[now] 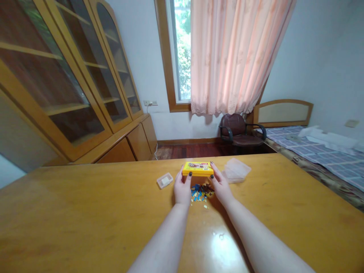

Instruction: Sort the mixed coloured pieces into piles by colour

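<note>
A small yellow box (198,169) with a printed picture on its top is held level above the table. My left hand (182,188) grips its left end, thumb on the near side. My right hand (222,186) grips the right end in the same way, so both hands are closed on it. Beneath the box and between my wrists lies a loose pile of small building bricks (199,193), blue, brown, yellow and pale. The far part of the pile is partly hidden by the box.
A small clear plastic case (165,181) with something white inside lies left of my hands. Clear plastic containers (236,170) sit to the right on the wooden table (85,220). Beyond the table are an office chair (241,131), a bed (321,151) and a glass-door cabinet (119,127).
</note>
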`<state>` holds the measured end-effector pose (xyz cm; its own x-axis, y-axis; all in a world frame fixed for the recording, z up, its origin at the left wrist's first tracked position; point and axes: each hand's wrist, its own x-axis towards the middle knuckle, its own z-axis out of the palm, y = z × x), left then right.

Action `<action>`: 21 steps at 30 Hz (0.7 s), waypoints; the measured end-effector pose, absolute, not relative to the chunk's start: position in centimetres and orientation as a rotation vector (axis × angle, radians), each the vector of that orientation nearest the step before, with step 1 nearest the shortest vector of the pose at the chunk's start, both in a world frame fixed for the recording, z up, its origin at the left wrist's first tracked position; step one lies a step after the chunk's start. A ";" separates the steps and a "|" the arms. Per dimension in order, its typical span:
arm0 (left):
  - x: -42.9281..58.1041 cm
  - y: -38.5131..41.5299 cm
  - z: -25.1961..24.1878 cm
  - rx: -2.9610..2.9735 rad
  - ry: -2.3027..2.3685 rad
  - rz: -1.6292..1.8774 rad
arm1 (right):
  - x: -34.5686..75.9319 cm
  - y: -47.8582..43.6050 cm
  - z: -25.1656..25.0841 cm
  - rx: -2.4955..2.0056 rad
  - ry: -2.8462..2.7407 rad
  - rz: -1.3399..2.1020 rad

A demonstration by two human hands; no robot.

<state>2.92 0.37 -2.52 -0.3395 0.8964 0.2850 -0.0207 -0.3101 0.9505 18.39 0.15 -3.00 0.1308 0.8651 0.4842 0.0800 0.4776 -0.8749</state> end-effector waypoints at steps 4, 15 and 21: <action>3.0 0.5 -2.8 1.165 1.144 1.725 | 18.2 -0.1 -2.8 -0.918 -1.340 0.715; 3.1 0.5 -3.0 1.225 1.081 1.665 | 18.5 -0.7 -1.5 -0.913 -1.206 0.765; 2.8 0.8 -3.0 1.313 1.138 1.665 | 18.7 -0.3 -2.0 -0.855 -1.139 0.890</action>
<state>2.83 0.83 -3.01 -0.2234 0.9133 0.3404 -0.0147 -0.3523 0.9358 18.67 -0.26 -2.03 0.1790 0.9095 0.3753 -0.1443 0.4016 -0.9044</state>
